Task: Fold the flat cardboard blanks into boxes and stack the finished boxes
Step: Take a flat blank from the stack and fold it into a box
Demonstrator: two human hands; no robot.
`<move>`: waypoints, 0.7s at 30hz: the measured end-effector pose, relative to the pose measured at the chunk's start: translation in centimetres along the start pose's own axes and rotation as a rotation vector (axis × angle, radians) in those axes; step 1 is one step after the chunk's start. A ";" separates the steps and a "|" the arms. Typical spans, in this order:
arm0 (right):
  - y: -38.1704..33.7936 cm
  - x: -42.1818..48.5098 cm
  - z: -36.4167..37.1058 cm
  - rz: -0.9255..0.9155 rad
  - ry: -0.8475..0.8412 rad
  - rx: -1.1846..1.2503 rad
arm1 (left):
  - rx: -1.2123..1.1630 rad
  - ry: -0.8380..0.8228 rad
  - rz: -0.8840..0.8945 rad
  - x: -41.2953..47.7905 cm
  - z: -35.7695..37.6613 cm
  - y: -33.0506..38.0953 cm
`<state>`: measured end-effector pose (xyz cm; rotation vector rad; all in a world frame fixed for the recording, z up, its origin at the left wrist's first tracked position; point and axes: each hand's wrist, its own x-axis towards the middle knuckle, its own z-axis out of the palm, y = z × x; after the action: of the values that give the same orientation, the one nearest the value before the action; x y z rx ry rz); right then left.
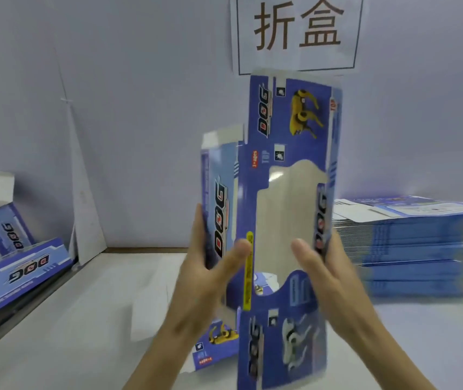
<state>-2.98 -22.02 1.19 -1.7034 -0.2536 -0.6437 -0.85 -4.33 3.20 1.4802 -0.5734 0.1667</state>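
A blue cardboard blank (pixel 286 142) printed with "DOG" and a yellow robot dog stands upright in the air in front of me, partly opened into a sleeve, with a clear window in its front panel. My left hand (pixel 210 266) grips its left side panel, thumb on the front near a yellow strip. My right hand (pixel 323 266) holds the right edge, thumb over the window. End flaps stick out above and below. A tall stack of flat blanks (pixel 416 243) lies on the table at the right. Folded boxes (pixel 19 266) sit at the left.
A white table (pixel 98 319) spreads below the hands. Another flat printed piece (pixel 216 347) lies on it under the held blank. A white wall with a paper sign (pixel 298 32) stands behind. A grey card (pixel 87 192) leans in the left corner.
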 end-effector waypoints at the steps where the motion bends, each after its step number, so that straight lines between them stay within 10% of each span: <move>1: 0.3 -0.2 0.7 0.006 -0.055 0.009 | -0.065 -0.075 -0.042 -0.5 0.7 -0.3; 5: 0.8 0.0 1.2 0.010 -0.172 0.082 | -0.251 -0.242 -0.234 -0.9 1.8 -0.7; 9: 0.1 1.2 -1.4 0.119 0.090 0.128 | -0.365 -0.068 -0.266 0.7 -1.2 -0.8; 21: -0.8 1.4 -4.1 0.426 -0.108 0.381 | -0.181 -0.035 -0.311 0.7 -1.4 -1.5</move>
<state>-3.37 -25.96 3.09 -1.3653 -0.0759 -0.1727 0.81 -3.29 2.23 1.3782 -0.3688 -0.1507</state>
